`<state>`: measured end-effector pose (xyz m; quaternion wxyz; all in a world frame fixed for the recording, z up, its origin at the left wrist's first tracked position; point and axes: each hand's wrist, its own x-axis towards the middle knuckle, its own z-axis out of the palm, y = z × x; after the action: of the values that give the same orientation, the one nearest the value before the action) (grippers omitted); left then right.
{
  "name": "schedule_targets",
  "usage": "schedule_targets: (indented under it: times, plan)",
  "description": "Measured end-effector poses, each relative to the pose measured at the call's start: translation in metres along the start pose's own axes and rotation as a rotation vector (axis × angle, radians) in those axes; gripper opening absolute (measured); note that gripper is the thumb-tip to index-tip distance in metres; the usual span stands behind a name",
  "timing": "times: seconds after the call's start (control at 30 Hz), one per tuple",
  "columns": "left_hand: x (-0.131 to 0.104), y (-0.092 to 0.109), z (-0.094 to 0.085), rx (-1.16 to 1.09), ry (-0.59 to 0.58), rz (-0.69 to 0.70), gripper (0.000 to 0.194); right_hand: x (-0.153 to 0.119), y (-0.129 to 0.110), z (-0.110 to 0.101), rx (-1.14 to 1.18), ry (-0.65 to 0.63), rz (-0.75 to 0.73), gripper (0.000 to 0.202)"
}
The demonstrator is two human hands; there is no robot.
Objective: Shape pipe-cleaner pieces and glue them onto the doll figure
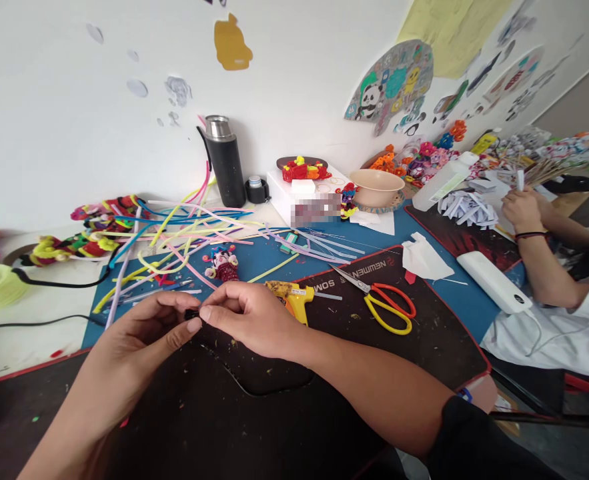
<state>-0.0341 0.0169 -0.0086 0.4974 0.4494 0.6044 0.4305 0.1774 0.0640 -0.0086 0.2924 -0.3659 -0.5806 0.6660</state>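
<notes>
My left hand (149, 333) and my right hand (254, 320) meet above the black mat (334, 427), both pinching a small black piece (191, 313) between thumbs and fingers. Its exact shape is too small to make out. A yellow glue gun (297, 301) lies just beyond my right hand, partly hidden by it. Behind my fingers is a small doll (223, 264) with a dark red body and blue and red trim. To the right, scissors (379, 301) with red and yellow handles lie with blades apart.
Loose coloured pipe cleaners (174, 233) spread behind my hands. A black thermos (225, 163), a white box (279, 193) and a beige bowl (377, 187) stand near the wall. At right, a person's hands (521, 210) work near paper strips (467, 208) and a white device (494, 281).
</notes>
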Motion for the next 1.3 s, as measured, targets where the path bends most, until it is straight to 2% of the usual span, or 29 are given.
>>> schedule_targets:
  times: [0.2,0.6,0.8,1.0,1.3]
  plan:
    - [0.0003,-0.0054,-0.0054,0.010,0.008,0.004,0.052,0.0001,-0.0026,0.0010,-0.059,0.036,0.019,0.031]
    - [-0.0002,-0.0035,-0.0051,-0.020,-0.019,0.015,0.042,0.0004,-0.0003,0.0005,-0.057,0.036,0.000,0.032]
    - [0.0011,-0.0077,-0.0087,-0.016,0.000,0.003,0.053,0.0003,-0.0024,0.0003,-0.067,0.044,0.002,0.029]
    - [0.0031,-0.0068,-0.0103,0.023,0.069,0.047,0.051,0.0007,0.0012,0.0014,-0.180,0.101,-0.047,0.021]
    - [0.0034,-0.0013,-0.0065,0.132,0.037,0.038,0.057,0.0012,0.0009,0.0041,-0.276,0.147,-0.099,0.013]
